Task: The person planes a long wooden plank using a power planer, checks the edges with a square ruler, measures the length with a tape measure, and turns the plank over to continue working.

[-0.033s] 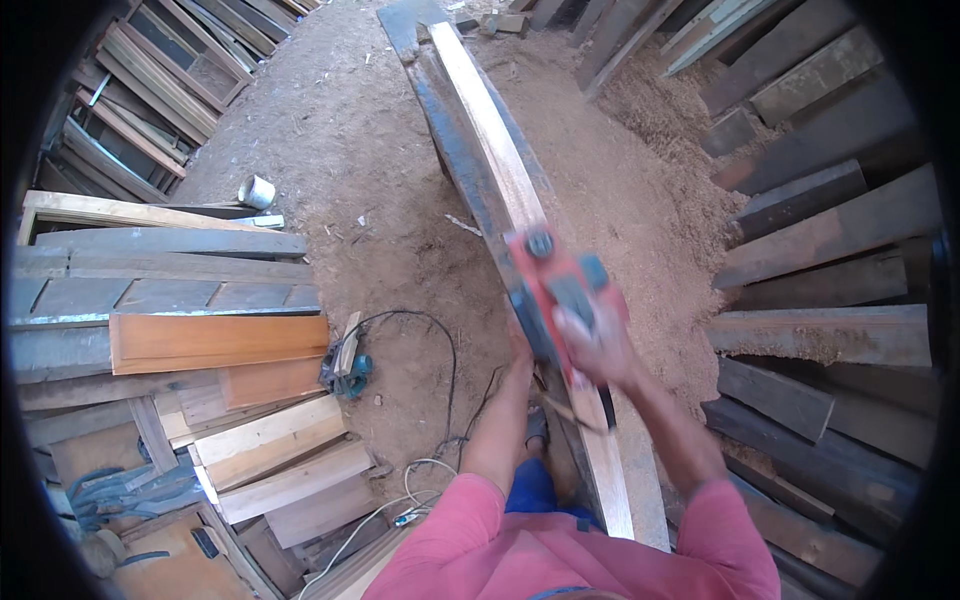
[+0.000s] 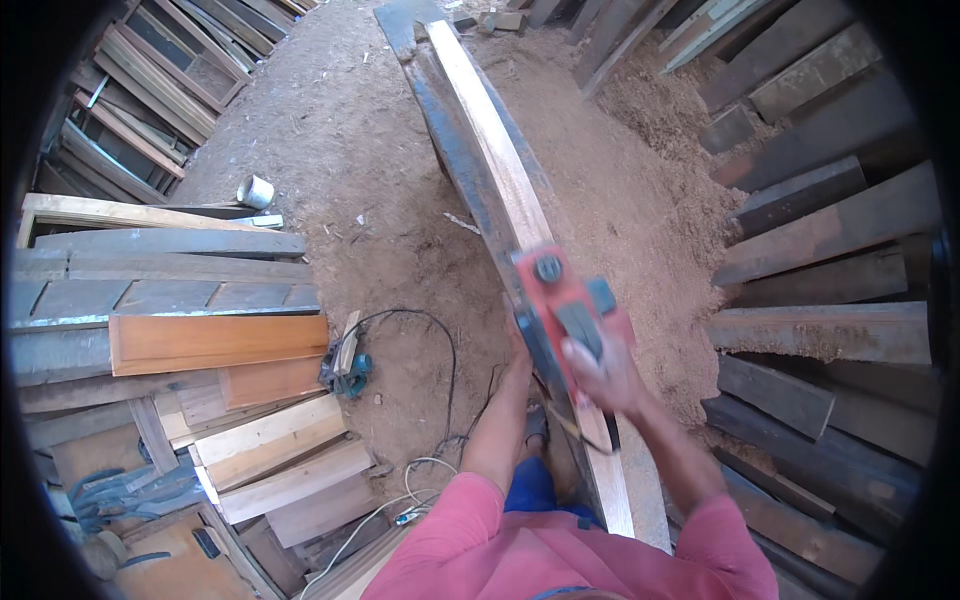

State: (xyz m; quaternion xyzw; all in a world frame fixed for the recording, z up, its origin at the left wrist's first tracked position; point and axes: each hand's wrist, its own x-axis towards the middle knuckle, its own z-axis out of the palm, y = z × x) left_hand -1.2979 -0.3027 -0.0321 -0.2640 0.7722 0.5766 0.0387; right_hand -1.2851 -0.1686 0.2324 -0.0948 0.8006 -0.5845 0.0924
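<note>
A long pale wooden plank [image 2: 490,125] lies lengthwise along a narrow, worn bench [image 2: 455,150] in front of me. On top of the plank rests a red electric hand planer [image 2: 545,280] with a dark round knob at its front. My right hand [image 2: 603,375] is wrapped around the planer's grey handle, a little blurred by motion. My left hand [image 2: 520,345] is low at the left side of the plank, beside the planer. Its fingers are hidden by the planer and the plank's edge. A dark cord [image 2: 612,432] loops from the planer's rear.
A circular saw [image 2: 347,372] with a black cord sits on the dirt floor at left, near pale cords [image 2: 415,490]. Stacked boards [image 2: 220,342] line the left side, with a white pot [image 2: 256,192] beyond. Dark planks [image 2: 830,322] and heaped shavings [image 2: 670,190] lie at right.
The planer and my right hand have shifted slightly back toward me along the plank, and a little to the right. My left hand stays beside the plank.
</note>
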